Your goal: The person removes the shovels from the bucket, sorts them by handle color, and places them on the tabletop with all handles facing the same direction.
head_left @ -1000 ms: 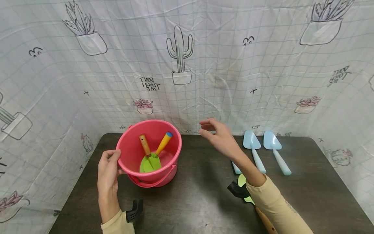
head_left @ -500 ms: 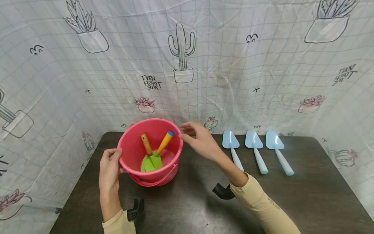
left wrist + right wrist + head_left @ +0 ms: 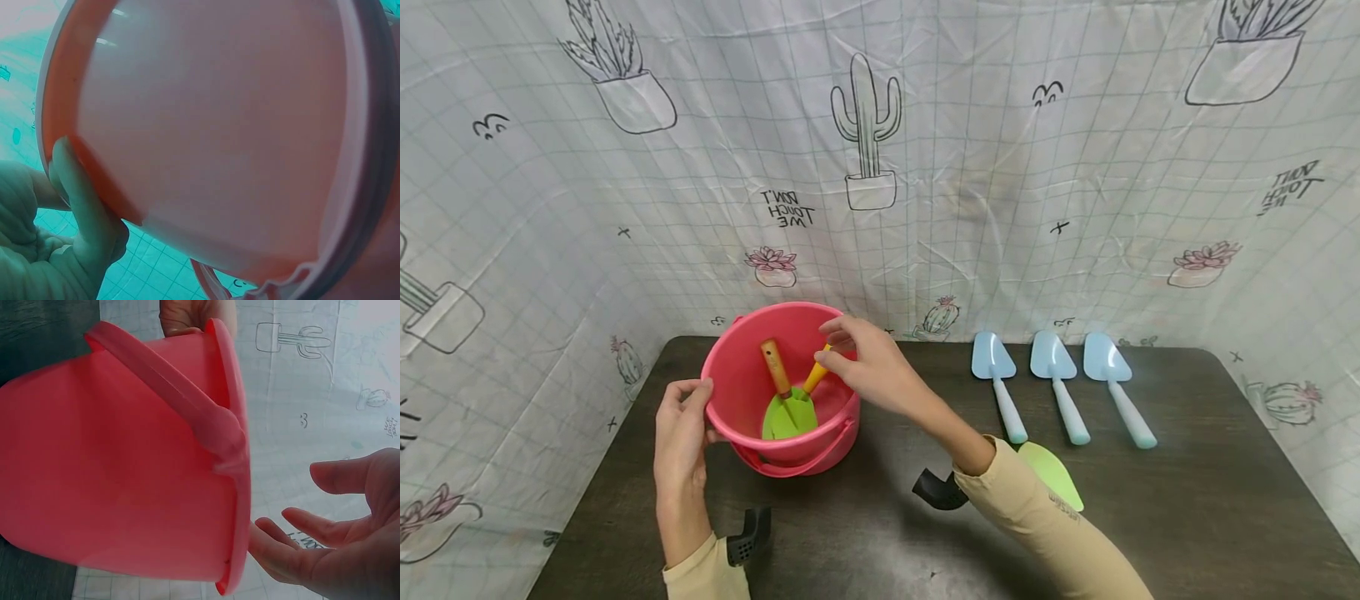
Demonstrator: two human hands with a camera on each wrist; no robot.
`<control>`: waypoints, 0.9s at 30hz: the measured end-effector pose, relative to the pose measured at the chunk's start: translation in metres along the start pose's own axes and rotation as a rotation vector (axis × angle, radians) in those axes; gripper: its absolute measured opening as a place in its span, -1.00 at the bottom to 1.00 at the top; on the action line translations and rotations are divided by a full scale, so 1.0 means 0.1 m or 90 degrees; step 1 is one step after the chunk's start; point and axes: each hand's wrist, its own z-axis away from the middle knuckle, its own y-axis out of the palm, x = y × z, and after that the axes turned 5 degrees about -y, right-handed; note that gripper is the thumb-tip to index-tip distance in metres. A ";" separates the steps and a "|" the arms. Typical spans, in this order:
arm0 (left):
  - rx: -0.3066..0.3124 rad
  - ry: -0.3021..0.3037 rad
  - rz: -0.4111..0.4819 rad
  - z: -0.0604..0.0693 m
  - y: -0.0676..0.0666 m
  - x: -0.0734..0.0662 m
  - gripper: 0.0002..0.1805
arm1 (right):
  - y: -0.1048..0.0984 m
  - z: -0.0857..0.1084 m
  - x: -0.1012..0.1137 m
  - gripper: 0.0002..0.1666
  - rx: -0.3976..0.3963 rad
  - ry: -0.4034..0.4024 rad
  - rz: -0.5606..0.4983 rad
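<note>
Pink bucket (image 3: 733, 379) stands on the left part of a dark brown worktop (image 3: 880, 542), its mouth facing up and its carrying handle (image 3: 156, 375) hanging down on the near side. Inside the bucket are two tools, one with a wooden handle (image 3: 777, 367) and one with a yellow handle (image 3: 815, 379), leaning apart above bright green plastic (image 3: 790, 415).

The person's left hand (image 3: 681, 429) pinches the bucket's rim at its left side. The right hand (image 3: 876, 367) is at the opposite side of the rim, thumb and fingers spread apart with nothing between them in the right wrist view. From the head view it covers the yellow handle's top; whether it touches that handle cannot be told.

To the right, three light-blue trowels (image 3: 1053, 357) lie in a row, blades away from the person. A lime-green blade (image 3: 1051, 473) shows beside the right sleeve (image 3: 1037, 521). A white curtain (image 3: 955, 167) printed with cacti hangs behind.
</note>
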 end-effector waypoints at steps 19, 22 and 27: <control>0.019 -0.012 0.014 -0.02 -0.02 -0.02 -0.75 | 0.25 -0.20 -0.02 -0.53 0.072 0.024 0.044; 0.019 -0.011 0.008 -0.02 -0.01 -0.01 -0.75 | 0.27 -0.23 -0.03 -0.50 0.078 0.038 0.058; 0.020 -0.009 0.006 -0.02 -0.01 -0.01 -0.75 | 0.33 -0.28 -0.03 -0.52 0.101 0.060 0.109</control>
